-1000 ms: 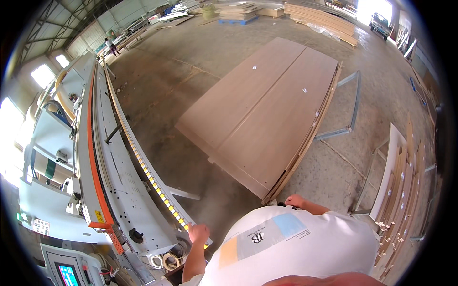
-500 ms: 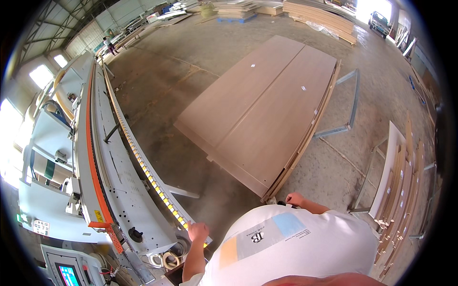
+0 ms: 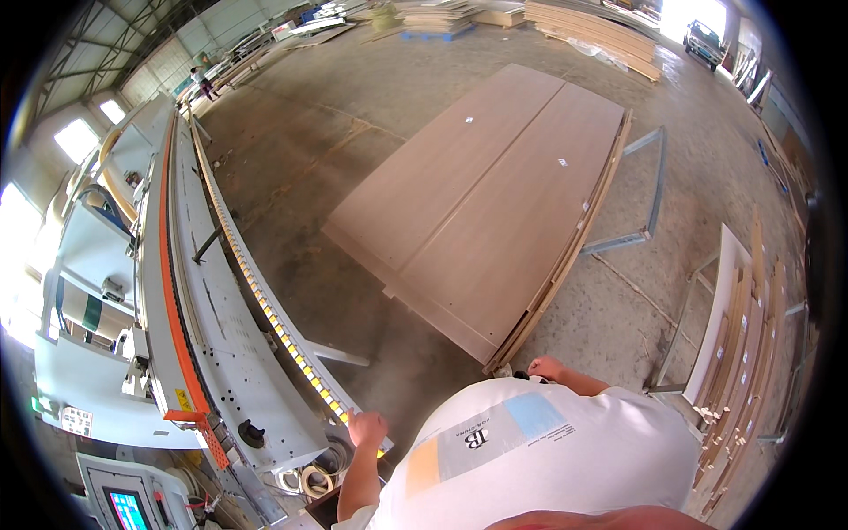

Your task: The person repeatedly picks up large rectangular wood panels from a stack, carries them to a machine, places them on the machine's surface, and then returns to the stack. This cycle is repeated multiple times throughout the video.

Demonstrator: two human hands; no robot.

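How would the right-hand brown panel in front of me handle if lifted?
The panel lies flat with no visible sag, so it's probably stiff. Its broad span suggests an awkward, fairly heavy lift. Its flat shape makes rolling unlikely.

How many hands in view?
2 clearly visible: the left hand at the near end of the yellow-dotted rail, the right hand near the brown panel stack's near corner. The distant person's are too small to count.
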